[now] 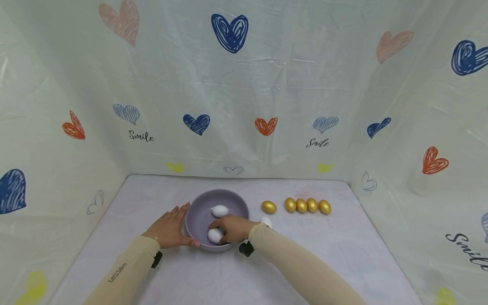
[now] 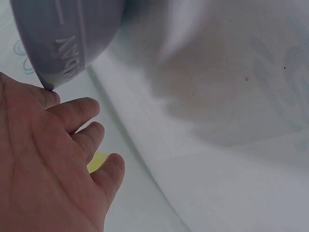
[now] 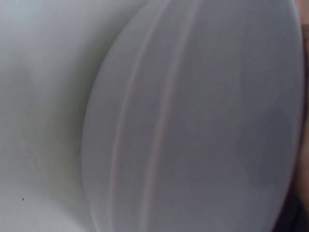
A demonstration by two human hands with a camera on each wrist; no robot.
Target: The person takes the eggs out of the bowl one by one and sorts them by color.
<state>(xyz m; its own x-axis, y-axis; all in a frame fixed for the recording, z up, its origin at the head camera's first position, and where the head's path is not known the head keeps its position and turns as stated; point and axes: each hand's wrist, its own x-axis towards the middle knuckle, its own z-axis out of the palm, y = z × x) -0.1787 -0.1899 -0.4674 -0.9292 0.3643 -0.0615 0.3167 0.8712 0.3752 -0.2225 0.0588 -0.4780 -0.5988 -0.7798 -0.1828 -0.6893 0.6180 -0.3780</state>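
Note:
A grey-purple bowl [image 1: 198,201] stands on the table, two white eggs inside it. One white egg [image 1: 220,211] lies towards the back of the bowl. Reaching over the near right rim, my right hand [image 1: 235,228] holds the other white egg [image 1: 215,236] between thumb and fingers, low in the bowl. My left hand [image 1: 169,226] rests against the bowl's left side with fingers spread and the thumb at the near rim. In the left wrist view its fingertips [image 2: 50,99] meet the rim. The right wrist view is filled by the bowl's outer wall [image 3: 207,121].
Behind my right wrist a third white egg [image 1: 265,221] is partly covered by the sleeve. Right of the bowl lies a gold egg [image 1: 268,207], and further right several gold eggs [image 1: 301,206] sit in a row. A heart-printed curtain [image 1: 286,84] hangs around the table [image 1: 305,250].

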